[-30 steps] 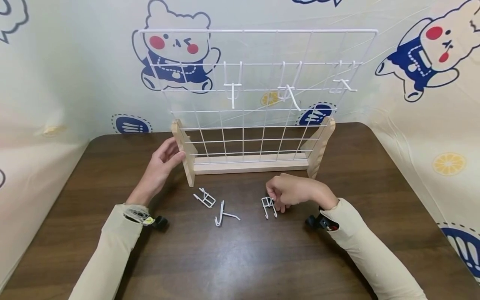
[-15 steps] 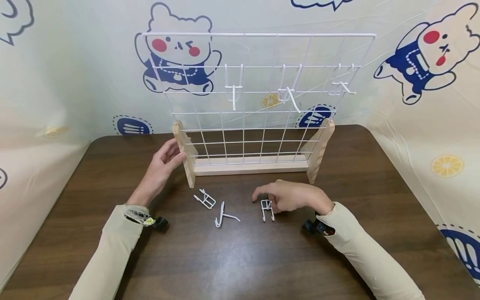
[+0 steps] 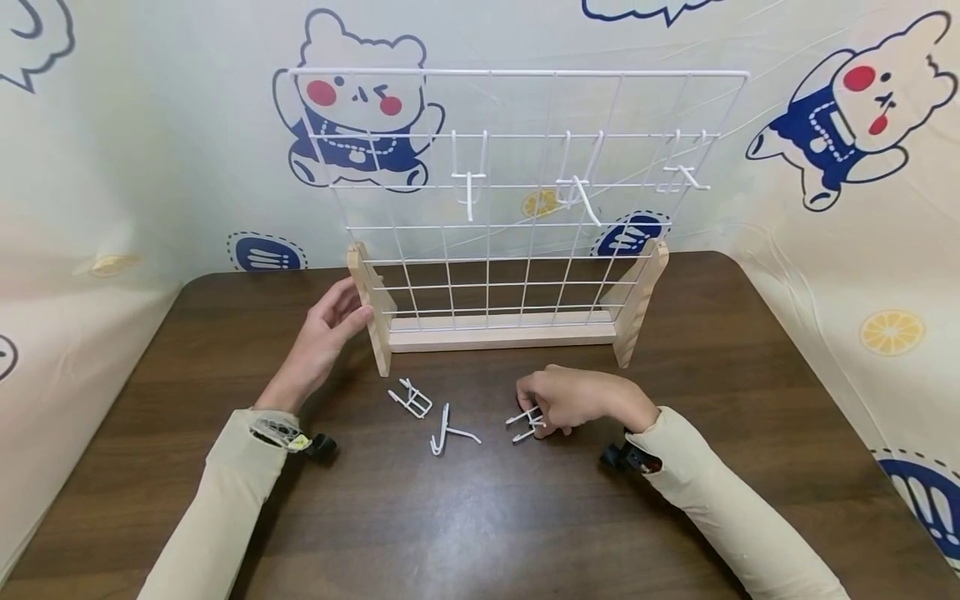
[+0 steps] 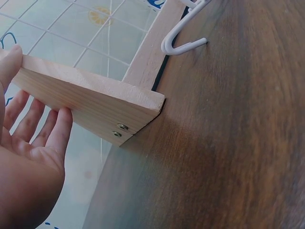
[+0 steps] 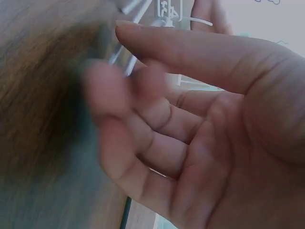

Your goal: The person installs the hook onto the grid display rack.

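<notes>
A white wire grid rack (image 3: 487, 258) stands in a wooden base. My left hand (image 3: 318, 333) holds its left wooden side panel (image 3: 369, 308). The left wrist view shows the thumb (image 4: 12, 62) at the panel's front edge and the fingers (image 4: 59, 131) against its outer face. Low over the table, my right hand (image 3: 581, 400) pinches a white wire hook (image 3: 527, 423), its two prongs pointing left. The fingers partly cover that hook in the right wrist view. Two more white hooks, a left one (image 3: 411, 398) and a middle one (image 3: 452, 430), lie on the table.
Three white hooks, a left one (image 3: 469, 177), a middle one (image 3: 579, 179) and a right one (image 3: 681, 171), hang on the upper grid. The brown table (image 3: 465, 525) meets a cartoon-printed backdrop (image 3: 187, 150) behind the rack.
My right hand has turned the hook, whose prongs now point left instead of toward me. Its index finger stretched out half a second ago and is bent again. My left hand stays on the panel.
</notes>
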`<state>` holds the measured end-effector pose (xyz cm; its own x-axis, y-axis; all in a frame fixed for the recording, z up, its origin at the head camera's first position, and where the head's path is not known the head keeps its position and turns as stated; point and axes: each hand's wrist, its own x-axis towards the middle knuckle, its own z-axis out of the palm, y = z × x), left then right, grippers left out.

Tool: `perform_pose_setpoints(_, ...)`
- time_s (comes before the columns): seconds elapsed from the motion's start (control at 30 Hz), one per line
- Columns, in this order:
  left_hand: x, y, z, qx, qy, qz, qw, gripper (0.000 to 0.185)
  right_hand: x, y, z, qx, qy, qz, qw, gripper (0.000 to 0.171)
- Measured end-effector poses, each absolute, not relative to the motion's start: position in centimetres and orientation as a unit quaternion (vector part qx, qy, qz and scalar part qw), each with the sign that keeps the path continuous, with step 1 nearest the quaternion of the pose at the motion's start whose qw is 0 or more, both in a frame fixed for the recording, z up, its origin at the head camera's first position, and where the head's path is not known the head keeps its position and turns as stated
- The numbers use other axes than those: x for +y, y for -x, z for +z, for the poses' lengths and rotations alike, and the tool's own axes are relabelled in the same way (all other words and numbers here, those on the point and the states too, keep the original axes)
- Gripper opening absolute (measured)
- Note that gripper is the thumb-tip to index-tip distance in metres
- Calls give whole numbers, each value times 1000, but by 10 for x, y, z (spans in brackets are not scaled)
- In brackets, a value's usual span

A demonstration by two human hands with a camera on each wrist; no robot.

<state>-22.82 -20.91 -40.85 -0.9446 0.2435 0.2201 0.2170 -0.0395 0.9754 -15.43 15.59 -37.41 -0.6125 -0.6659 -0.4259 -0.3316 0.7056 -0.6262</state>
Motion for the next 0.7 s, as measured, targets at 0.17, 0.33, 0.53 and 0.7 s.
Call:
perform_pose_setpoints(0.17,-208,228,-408,695,-168,699,12,50,155,157,-378,879,318,-221,279,17)
perform_pose_setpoints(0.33,-208,228,-409,695,-169,699,12,49,157,159,-378,877,327,-237,261,16)
perform_pose_setpoints(0.53,-209,229,-410,698,-162,697,12,49,158,163,-379,869,343,-267,239,16)
perform_pose_setpoints(0.7,-209,229,-409,695,-167,699,11,49,159,167,-381,857,368,-290,215,14)
